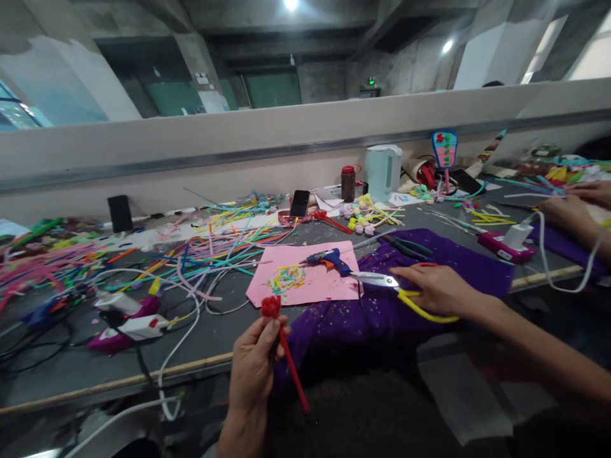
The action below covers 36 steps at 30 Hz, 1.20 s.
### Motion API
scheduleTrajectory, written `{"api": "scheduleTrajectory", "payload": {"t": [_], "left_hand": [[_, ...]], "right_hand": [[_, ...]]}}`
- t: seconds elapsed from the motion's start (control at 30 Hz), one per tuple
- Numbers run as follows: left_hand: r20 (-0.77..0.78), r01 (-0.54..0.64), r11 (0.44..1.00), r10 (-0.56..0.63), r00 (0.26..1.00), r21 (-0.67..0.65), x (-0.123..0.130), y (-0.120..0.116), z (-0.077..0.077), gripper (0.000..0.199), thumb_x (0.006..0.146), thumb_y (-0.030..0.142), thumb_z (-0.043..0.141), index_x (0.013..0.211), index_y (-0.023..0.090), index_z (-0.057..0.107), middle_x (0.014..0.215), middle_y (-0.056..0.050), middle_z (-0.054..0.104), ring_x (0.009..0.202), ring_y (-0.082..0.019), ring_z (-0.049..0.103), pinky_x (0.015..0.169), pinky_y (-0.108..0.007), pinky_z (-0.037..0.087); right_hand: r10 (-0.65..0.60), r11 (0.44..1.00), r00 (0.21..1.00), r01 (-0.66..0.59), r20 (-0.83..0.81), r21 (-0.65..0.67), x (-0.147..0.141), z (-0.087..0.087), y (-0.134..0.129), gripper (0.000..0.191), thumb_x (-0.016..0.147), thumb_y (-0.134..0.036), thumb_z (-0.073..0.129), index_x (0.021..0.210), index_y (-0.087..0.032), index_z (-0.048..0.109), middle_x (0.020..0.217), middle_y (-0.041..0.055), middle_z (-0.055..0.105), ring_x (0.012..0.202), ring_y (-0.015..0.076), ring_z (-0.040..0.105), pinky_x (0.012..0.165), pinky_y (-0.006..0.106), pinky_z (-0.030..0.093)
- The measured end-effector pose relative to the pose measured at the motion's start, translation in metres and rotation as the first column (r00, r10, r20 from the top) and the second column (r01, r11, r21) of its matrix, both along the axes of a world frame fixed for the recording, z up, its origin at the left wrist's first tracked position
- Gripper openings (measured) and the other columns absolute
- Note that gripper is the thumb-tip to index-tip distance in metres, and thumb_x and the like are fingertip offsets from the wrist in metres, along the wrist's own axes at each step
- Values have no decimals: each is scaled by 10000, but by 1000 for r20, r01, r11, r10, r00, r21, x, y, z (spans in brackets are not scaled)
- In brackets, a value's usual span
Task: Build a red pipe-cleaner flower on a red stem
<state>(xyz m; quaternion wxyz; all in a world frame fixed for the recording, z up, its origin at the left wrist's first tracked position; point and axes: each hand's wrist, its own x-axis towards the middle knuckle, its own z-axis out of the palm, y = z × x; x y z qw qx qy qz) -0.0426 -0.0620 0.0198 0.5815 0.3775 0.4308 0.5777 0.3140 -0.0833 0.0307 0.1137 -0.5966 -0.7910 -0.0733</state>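
My left hand [258,350] is closed around a red pipe-cleaner flower, its fuzzy head [271,306] up and its red stem [294,375] slanting down to the right. My right hand [436,289] grips the yellow-handled scissors [427,312] on the purple cloth, fingers curled about the handles. Their blades [372,278] point left, towards a blue glue gun [334,259]. That gun lies on a pink sheet [329,294], beside a small heap of cut yellow, green and white bits [286,280]. Dark-handled pliers [408,247] rest on the purple cloth [468,261] behind my right hand.
Loose pipe cleaners [229,238] cover the table's left, near a power strip [128,331] with white cables. At the back stand a phone [300,203], a brown bottle [348,184] and a pale green kettle [383,172]. Another person's hands [566,213] work at far right.
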Motion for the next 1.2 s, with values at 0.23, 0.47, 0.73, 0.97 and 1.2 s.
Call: {"api": "scheduleTrajectory", "payload": {"t": [0.23, 0.47, 0.73, 0.97, 1.2], "left_hand": [[202, 130, 991, -120, 972, -38, 7, 2, 16, 281, 612, 317, 728, 784, 106, 655, 575, 2, 602, 345, -3, 395, 326, -110, 275], [230, 181, 983, -170, 958, -27, 9, 2, 21, 254, 657, 290, 698, 829, 105, 668, 624, -10, 623, 362, -15, 442, 333, -123, 312], [253, 212, 977, -202, 946, -13, 22, 5, 16, 257, 623, 297, 730, 800, 121, 671, 617, -6, 602, 393, -20, 451, 338, -124, 283], [237, 200, 980, -190, 953, -18, 30, 0, 9, 222, 620, 279, 733, 771, 123, 687, 520, 27, 522, 420, -26, 414, 369, -137, 272], [234, 240, 971, -228, 945, -22, 29, -8, 18, 329, 554, 292, 773, 816, 112, 691, 519, 19, 550, 408, -28, 404, 400, -167, 268]], "right_hand": [[56, 990, 998, -56, -11, -128, 55, -8, 41, 519, 726, -312, 595, 1236, -234, 537, 1037, 104, 666, 917, 253, 634, 610, 297, 413], [-22, 986, 999, 27, 32, -167, 62, -13, 50, 512, 691, -364, 648, 1169, -184, 605, 907, 178, 677, 702, 197, 659, 502, 293, 320], [253, 963, 892, -270, -374, 8, -64, 12, -3, 269, 854, -335, 495, 1059, -211, 618, 979, 86, 671, 849, 194, 636, 719, 297, 488], [216, 857, 427, -514, -878, -39, -182, 8, 4, 173, 853, -292, 502, 939, -180, 602, 778, 13, 643, 637, 117, 574, 591, 219, 452], [61, 888, 304, -452, -951, -88, -188, 2, -3, 222, 871, -341, 472, 783, -167, 576, 552, -48, 437, 456, 68, 390, 424, 183, 308]]}}
